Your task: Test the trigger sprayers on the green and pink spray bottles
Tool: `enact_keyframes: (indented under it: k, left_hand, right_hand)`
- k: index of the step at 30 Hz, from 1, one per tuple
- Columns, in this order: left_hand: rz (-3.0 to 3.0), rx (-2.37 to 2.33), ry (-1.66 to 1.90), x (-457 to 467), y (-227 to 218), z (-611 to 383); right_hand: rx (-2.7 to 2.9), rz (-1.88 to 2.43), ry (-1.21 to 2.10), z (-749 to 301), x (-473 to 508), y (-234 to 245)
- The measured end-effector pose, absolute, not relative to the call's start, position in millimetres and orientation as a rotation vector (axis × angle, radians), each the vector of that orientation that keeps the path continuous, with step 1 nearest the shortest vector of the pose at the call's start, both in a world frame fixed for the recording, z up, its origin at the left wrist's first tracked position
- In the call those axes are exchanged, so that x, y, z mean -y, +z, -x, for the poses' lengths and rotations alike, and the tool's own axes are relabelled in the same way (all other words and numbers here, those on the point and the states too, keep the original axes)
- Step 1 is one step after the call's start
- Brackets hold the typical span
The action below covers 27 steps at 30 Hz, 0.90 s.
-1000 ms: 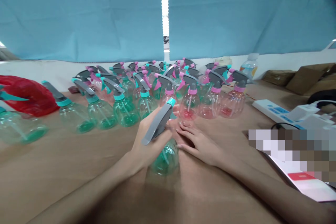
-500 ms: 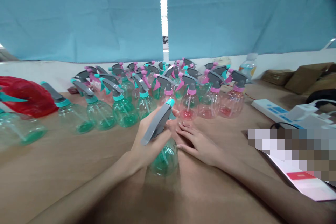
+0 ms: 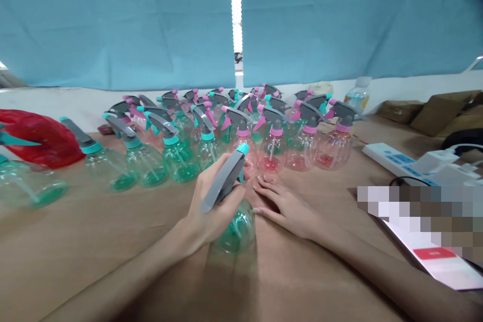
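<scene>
Left hand (image 3: 217, 219) wraps a green spray bottle (image 3: 237, 234); right hand (image 3: 290, 211) lies on the table (image 3: 113, 246).
A red bag (image 3: 45, 136) sits at far left; the bottle, clamped below its grey head, is at centre; just right, the other hand's fingers spread slightly, holding nothing.

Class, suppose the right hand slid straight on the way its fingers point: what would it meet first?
Most likely the green spray bottle or the left hand holding it, close ahead of the right hand; one view leaves depth unclear.
</scene>
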<state>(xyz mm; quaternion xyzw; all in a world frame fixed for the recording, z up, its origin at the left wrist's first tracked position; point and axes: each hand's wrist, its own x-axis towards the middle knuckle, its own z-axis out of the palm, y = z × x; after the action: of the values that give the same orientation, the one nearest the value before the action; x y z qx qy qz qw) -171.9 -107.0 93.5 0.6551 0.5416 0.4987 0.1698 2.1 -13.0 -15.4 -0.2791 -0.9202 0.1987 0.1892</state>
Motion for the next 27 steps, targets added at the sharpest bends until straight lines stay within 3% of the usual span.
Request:
enact_keyframes:
  k: [27]
  left_hand:
    - [-1.84,-1.409,1.423,101.4,89.1,173.5]
  right_hand:
    - [2.557,0.748,0.616,-4.5,10.6,-18.6]
